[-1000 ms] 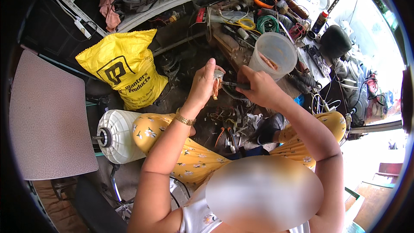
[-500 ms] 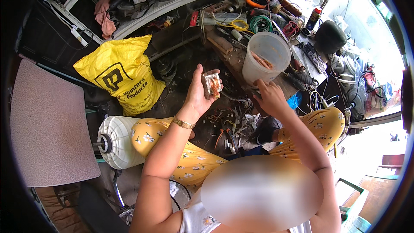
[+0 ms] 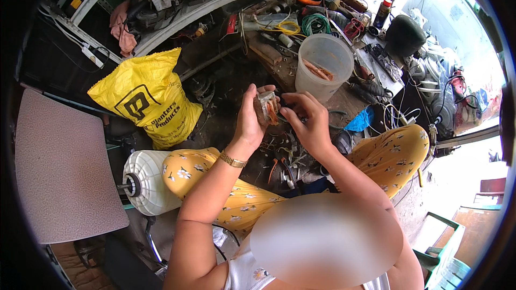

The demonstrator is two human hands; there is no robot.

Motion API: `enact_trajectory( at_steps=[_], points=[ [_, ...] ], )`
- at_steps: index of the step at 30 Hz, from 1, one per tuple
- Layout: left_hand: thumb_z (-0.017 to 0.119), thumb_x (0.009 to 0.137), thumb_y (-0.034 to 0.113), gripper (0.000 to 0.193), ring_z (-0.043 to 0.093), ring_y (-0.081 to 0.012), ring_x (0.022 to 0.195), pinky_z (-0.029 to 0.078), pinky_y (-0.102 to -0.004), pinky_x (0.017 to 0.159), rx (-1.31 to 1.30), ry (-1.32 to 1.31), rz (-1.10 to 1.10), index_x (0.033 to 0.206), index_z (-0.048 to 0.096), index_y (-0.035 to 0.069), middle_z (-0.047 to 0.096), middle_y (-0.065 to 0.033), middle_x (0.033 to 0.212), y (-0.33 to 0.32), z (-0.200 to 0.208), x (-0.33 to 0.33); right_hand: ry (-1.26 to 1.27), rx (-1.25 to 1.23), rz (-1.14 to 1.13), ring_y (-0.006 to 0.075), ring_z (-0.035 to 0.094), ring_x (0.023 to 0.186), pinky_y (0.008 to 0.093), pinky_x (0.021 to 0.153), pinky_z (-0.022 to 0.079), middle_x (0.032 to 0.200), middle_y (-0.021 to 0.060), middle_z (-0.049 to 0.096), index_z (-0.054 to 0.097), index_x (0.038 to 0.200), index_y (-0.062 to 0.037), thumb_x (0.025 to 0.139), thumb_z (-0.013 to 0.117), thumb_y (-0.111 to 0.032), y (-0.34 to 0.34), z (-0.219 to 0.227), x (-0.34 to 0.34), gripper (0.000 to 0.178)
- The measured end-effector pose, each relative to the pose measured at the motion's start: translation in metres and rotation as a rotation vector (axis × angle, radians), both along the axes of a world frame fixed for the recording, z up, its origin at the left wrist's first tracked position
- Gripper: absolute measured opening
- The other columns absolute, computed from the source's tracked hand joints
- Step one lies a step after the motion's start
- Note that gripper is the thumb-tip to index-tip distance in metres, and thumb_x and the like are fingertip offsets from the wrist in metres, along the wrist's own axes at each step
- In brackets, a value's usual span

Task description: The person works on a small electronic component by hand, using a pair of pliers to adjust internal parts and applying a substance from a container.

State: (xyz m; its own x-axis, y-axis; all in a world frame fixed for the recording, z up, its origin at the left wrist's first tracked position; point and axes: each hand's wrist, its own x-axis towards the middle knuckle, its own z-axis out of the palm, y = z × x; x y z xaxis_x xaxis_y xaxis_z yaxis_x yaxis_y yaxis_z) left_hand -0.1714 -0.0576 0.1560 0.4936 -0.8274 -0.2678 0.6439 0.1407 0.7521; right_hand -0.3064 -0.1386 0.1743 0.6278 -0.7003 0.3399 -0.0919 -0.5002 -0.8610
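Note:
My left hand (image 3: pixel 251 115) is wrapped around a small silvery block with copper-coloured windings (image 3: pixel 270 111), which looks like a small coil. My right hand (image 3: pixel 310 121) is beside it, its fingers curled in against the copper side. Whatever those right fingertips pinch is too small to make out. Behind my right hand, on a wooden board, stands a translucent plastic bucket (image 3: pixel 302 81) with copper-coloured pieces (image 3: pixel 318 70) inside.
Pliers with orange-and-black handles (image 3: pixel 285 169) lie on the littered floor between my knees. To the left are a full yellow sack (image 3: pixel 150 99) and a white ribbed drum (image 3: pixel 150 182). Tools, wire coils (image 3: pixel 316 24) and a dark rounded object (image 3: pixel 405 35) crowd the far bench.
My right hand has moved from the bucket's base to the left, up to the coil. The coil has tilted in my left hand. The whole view has shifted slightly.

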Motion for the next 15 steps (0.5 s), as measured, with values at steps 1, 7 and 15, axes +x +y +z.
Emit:
enact_trajectory(
  at_steps=[1, 7, 15],
  points=[
    [0.039, 0.099, 0.051, 0.050, 0.061, -0.0127, 0.078, 0.047, -0.0261, 0.068, -0.037, -0.023, 0.003, 0.112, 0.059, 0.007, 0.064, -0.0032, 0.088, -0.001, 0.000, -0.001, -0.044, 0.129, 0.017, 0.0231, 0.061, 0.074, 0.0326, 0.066, 0.050, 0.087, 0.0080, 0.064, 0.067, 0.097, -0.0019, 0.076, 0.074, -0.007, 0.000, 0.006, 0.007, 0.022],
    [0.037, 0.100, 0.049, 0.049, 0.058, -0.0089, 0.075, 0.047, -0.0245, 0.066, -0.001, -0.173, 0.018, 0.111, 0.059, 0.006, 0.061, -0.0003, 0.086, 0.002, 0.005, -0.007, -0.069, -0.023, 0.013, 0.0246, 0.061, 0.071, 0.0332, 0.062, 0.050, 0.086, 0.0099, 0.063, 0.066, 0.094, -0.0010, 0.078, 0.070, -0.005, -0.003, -0.006, 0.020, 0.017],
    [0.034, 0.101, 0.050, 0.051, 0.060, -0.0080, 0.078, 0.048, -0.0228, 0.067, 0.086, -0.281, -0.055, 0.109, 0.061, 0.007, 0.064, -0.0004, 0.088, 0.003, 0.008, -0.001, 0.096, -0.502, 0.151, 0.0330, 0.062, 0.079, 0.0411, 0.067, 0.050, 0.085, 0.0114, 0.061, 0.063, 0.087, -0.0026, 0.077, 0.067, -0.004, -0.022, 0.014, 0.015, 0.011]
  ],
)
